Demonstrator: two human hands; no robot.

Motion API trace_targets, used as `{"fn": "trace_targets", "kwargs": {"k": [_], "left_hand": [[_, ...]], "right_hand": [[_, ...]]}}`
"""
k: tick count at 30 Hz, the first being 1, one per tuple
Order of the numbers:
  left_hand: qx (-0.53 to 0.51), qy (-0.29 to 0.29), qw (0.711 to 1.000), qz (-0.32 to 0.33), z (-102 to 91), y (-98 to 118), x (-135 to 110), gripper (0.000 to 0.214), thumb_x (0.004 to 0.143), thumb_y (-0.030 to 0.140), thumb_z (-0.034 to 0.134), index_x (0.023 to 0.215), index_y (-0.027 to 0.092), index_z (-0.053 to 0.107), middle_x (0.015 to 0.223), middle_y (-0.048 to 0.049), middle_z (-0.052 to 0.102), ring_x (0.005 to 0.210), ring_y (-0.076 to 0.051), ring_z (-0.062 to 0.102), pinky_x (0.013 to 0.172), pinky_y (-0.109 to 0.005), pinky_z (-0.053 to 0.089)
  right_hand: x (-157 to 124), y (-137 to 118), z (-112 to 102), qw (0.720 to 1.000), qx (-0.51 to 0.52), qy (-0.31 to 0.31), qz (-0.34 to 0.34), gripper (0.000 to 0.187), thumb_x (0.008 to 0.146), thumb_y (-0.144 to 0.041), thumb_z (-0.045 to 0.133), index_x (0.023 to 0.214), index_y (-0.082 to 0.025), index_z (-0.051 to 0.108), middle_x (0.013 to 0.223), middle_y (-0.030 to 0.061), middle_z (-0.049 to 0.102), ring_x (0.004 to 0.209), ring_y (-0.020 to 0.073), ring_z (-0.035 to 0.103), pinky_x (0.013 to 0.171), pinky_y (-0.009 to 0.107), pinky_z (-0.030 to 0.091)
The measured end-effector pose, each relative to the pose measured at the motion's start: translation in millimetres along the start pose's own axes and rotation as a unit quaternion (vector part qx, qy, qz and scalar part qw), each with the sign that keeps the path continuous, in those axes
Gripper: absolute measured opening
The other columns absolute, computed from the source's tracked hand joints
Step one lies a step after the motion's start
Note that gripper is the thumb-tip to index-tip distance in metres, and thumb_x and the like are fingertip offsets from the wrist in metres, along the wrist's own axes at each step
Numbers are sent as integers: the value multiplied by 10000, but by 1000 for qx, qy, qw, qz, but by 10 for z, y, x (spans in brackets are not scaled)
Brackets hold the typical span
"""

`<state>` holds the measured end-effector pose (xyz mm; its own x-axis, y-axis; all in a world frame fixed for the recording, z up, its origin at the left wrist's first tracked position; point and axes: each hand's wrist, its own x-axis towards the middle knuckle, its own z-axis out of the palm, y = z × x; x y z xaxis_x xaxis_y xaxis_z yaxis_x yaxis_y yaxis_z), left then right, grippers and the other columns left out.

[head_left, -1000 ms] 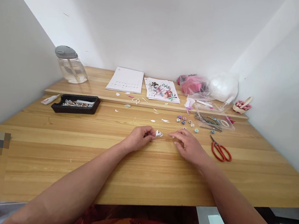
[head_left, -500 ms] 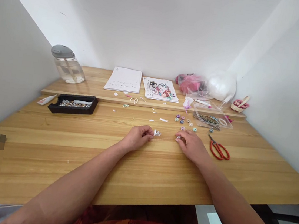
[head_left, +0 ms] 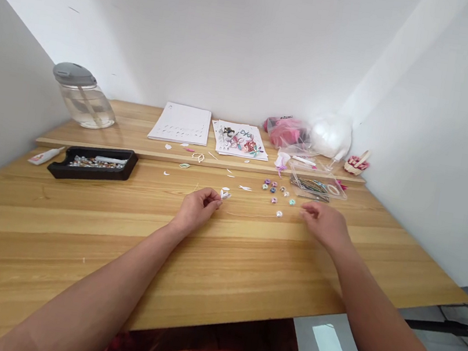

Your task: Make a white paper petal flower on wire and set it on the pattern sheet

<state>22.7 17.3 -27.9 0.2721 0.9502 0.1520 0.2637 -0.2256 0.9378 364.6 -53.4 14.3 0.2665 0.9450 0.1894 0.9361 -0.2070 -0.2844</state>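
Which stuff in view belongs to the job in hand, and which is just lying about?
Likely in the job:
- white petal piece, pinched in the left hand
- pale thread
- white spool, on the table near the right hand

Probably just lying about:
- water bottle
- small basket
- black tray of beads
- printed sheets

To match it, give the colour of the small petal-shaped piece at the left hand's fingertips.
White: the small petal-shaped piece shows best in the head view.
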Motion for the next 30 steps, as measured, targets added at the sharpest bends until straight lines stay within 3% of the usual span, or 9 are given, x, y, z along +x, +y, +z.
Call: {"fn": "trace_targets", "kwargs": {"k": [2, 4, 9, 14, 18, 23, 26, 30], "left_hand": [[-5, 11, 1000, -1, -1, -5, 8, 175, 779, 354, 613, 799, 180, 618, 727, 1, 644, 657, -118, 536, 649, -229, 387], [-6, 10, 1000, -2, -3, 6, 9, 182, 780, 359, 614, 794, 177, 615, 737, -1, 648, 672, -119, 544, 661, -231, 394], [-5, -5, 1000, 4, -11, 26, -2, 183, 782, 355, 617, 782, 172, 614, 696, 8, 627, 619, -106, 513, 622, -226, 382], [-9, -6, 1000, 5, -8, -11, 13, 178, 779, 344, 619, 789, 167, 618, 695, 7, 622, 614, -101, 506, 613, -222, 380], [-16, -3, 1000, 7, 5, -3, 16, 172, 778, 336, 616, 793, 165, 616, 689, 9, 607, 619, -101, 502, 607, -218, 377], [-49, 2, 998, 49, 27, 57, -2, 144, 787, 300, 623, 769, 157, 606, 725, 2, 618, 672, -100, 531, 638, -215, 392], [-76, 1, 993, 90, 42, 76, -8, 151, 780, 303, 655, 761, 157, 620, 748, -4, 627, 695, -101, 543, 626, -207, 397], [-118, 11, 986, 117, 58, 82, 1, 153, 778, 302, 688, 774, 155, 648, 778, -21, 655, 703, -104, 560, 594, -201, 395]], "right_hand": [[69, 172, -66, 987, 13, 18, 157, 266, 786, -380, 625, 958, -214, 742, 885, 64, 732, 828, 243, 656, 732, 337, 461], [152, 314, -85, 975, 20, 20, 222, 273, 753, -418, 658, 886, -199, 754, 827, 75, 729, 767, 250, 654, 679, 336, 449], [383, 420, 25, 962, 36, 31, 269, 390, 710, -568, 661, 838, -214, 762, 714, 74, 707, 657, 248, 633, 611, 341, 432], [483, 339, 78, 960, 32, 40, 275, 285, 709, -454, 669, 801, -201, 760, 681, 85, 697, 659, 261, 628, 623, 349, 425], [331, 146, 28, 972, 40, 44, 226, 289, 720, -452, 657, 841, -210, 758, 790, 82, 724, 735, 254, 642, 650, 333, 429], [185, -265, 84, 997, 74, 17, 25, 312, 774, -433, 620, 940, -203, 750, 812, 51, 726, 717, 210, 644, 650, 307, 438], [240, -391, 178, 999, 11, 4, -42, 283, 780, -376, 625, 939, -184, 759, 820, 69, 723, 779, 237, 638, 704, 335, 439], [313, -381, 256, 992, -92, 2, -88, 291, 811, -356, 598, 977, -178, 758, 858, 97, 724, 882, 287, 635, 796, 396, 438]]}}
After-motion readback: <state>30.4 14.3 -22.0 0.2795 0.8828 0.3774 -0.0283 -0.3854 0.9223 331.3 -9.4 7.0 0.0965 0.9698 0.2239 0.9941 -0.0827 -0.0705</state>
